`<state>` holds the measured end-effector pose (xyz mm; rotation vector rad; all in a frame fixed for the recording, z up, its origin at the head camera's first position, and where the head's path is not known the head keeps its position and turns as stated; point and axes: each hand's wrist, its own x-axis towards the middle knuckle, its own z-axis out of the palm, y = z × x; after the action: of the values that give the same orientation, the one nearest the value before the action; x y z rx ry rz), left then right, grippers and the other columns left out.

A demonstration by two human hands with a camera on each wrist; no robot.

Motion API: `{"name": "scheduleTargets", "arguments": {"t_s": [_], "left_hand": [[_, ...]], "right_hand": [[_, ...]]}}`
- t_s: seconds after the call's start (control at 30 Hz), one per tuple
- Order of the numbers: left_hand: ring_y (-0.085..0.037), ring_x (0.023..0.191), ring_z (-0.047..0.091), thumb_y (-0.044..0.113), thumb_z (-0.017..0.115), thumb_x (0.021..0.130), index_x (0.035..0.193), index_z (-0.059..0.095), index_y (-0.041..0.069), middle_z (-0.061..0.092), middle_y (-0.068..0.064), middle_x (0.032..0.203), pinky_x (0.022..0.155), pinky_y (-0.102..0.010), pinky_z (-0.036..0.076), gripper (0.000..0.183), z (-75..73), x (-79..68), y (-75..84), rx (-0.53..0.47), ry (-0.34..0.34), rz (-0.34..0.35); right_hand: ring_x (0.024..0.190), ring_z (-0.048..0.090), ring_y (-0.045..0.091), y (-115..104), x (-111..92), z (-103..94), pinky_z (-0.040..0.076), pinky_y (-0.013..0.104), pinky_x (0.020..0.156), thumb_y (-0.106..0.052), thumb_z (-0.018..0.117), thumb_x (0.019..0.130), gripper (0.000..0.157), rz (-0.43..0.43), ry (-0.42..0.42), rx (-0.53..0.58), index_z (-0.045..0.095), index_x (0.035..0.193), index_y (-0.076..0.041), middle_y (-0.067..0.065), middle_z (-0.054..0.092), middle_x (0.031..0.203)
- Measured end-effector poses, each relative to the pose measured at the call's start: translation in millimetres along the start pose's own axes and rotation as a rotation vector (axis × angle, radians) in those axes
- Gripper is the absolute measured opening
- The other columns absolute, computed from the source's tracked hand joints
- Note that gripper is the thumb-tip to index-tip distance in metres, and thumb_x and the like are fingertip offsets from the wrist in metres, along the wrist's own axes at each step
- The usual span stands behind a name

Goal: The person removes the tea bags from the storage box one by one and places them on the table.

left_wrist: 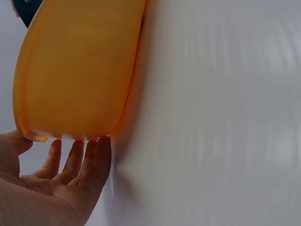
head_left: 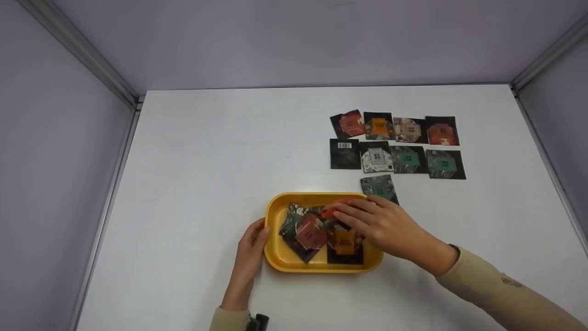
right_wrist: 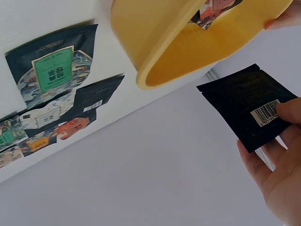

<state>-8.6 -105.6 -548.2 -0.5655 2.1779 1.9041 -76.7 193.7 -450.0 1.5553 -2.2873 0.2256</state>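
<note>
A yellow plastic tray [head_left: 275,262] holds several dark printed sachets, among them one with a red label [head_left: 311,233] and one with an orange label [head_left: 345,242]. My left hand [head_left: 250,248] grips the tray's left end; in the left wrist view its thumb [left_wrist: 21,141] is at the rim and its fingertips press the outer wall. Over the tray's right part, my right hand [head_left: 383,225] pinches a sachet [right_wrist: 247,106] between thumb and fingers. Its black barcode side faces the right wrist camera, while red shows on the side seen from the head.
Beyond the tray, several sachets lie flat in two rows, one of them black with a barcode [head_left: 345,154]. A single green-labelled sachet [head_left: 379,187] lies nearer, partly behind the right hand. Walls border the white table [head_left: 197,151] at the back and sides.
</note>
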Motion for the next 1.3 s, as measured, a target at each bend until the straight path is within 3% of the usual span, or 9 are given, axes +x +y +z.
{"name": "scheduleTargets", "arguments": {"t_s": [0.23, 0.3, 0.4, 0.53, 0.63, 0.9, 1.3], "left_hand": [[-0.027, 0.134, 0.046, 0.037, 0.053, 0.103, 0.144, 0.049, 0.006, 0.050, -0.012, 0.146, 0.111, -0.043, 0.038, 0.051, 1.0, -0.9, 1.6, 0.011, 0.014, -0.010], [-0.028, 0.135, 0.045, 0.037, 0.053, 0.103, 0.144, 0.049, 0.006, 0.049, -0.012, 0.146, 0.111, -0.043, 0.037, 0.052, 1.0, -1.4, 1.0, 0.016, 0.015, -0.005], [-0.028, 0.135, 0.045, 0.039, 0.053, 0.103, 0.144, 0.049, 0.006, 0.049, -0.012, 0.147, 0.111, -0.043, 0.037, 0.053, 0.1, -1.1, 0.7, 0.014, 0.014, -0.004], [-0.029, 0.133, 0.047, 0.039, 0.053, 0.103, 0.144, 0.048, 0.004, 0.049, -0.014, 0.146, 0.110, -0.044, 0.038, 0.055, -0.9, -1.7, -0.3, -0.013, 0.006, 0.019], [-0.029, 0.133, 0.047, 0.038, 0.054, 0.103, 0.144, 0.047, 0.003, 0.049, -0.015, 0.145, 0.110, -0.044, 0.038, 0.055, -1.0, -1.4, -0.8, -0.036, -0.004, 0.031], [-0.027, 0.133, 0.047, 0.041, 0.054, 0.102, 0.144, 0.048, 0.005, 0.050, -0.013, 0.145, 0.111, -0.043, 0.038, 0.056, -0.4, 0.2, -0.5, -0.018, 0.000, 0.004], [-0.027, 0.132, 0.048, 0.042, 0.054, 0.102, 0.145, 0.047, 0.004, 0.049, -0.013, 0.146, 0.110, -0.043, 0.039, 0.058, -1.5, 0.0, -1.6, -0.027, -0.010, 0.012]], "right_hand": [[0.099, 0.068, 0.027, 10, -22, -5.6, 0.056, 0.042, 0.075, -0.017, 0.026, 0.111, 0.046, 0.151, 0.027, -0.033, 0.066, 0.129, -0.005, 0.010, 0.069, 0.121], [0.097, 0.068, 0.028, 13, -28, -7.1, 0.056, 0.043, 0.076, -0.013, 0.034, 0.109, 0.038, 0.196, 0.034, -0.043, 0.067, 0.128, -0.004, 0.011, 0.069, 0.122], [0.096, 0.068, 0.030, 18, -37, -8.6, 0.057, 0.046, 0.077, -0.003, 0.058, 0.098, 0.030, 0.249, 0.046, -0.055, 0.067, 0.127, -0.003, 0.012, 0.069, 0.121], [0.094, 0.068, 0.032, 26, -49, -8.9, 0.057, 0.048, 0.078, 0.007, 0.077, 0.078, 0.051, 0.306, 0.067, -0.061, 0.068, 0.126, -0.004, 0.013, 0.070, 0.117], [0.093, 0.068, 0.033, 33, -58, -8.4, 0.056, 0.050, 0.078, 0.010, 0.079, 0.074, 0.054, 0.345, 0.076, -0.072, 0.068, 0.126, -0.003, 0.014, 0.071, 0.114], [0.088, 0.068, 0.035, 50, -82, -1.4, 0.056, 0.051, 0.079, 0.006, 0.079, 0.077, 0.043, 0.464, 0.079, -0.109, 0.071, 0.119, 0.000, 0.018, 0.073, 0.101], [0.088, 0.067, 0.036, 67, -109, 14.7, 0.056, 0.052, 0.077, 0.005, 0.076, 0.079, 0.034, 0.645, -0.021, -0.137, 0.073, 0.113, 0.003, 0.020, 0.073, 0.103]]}}
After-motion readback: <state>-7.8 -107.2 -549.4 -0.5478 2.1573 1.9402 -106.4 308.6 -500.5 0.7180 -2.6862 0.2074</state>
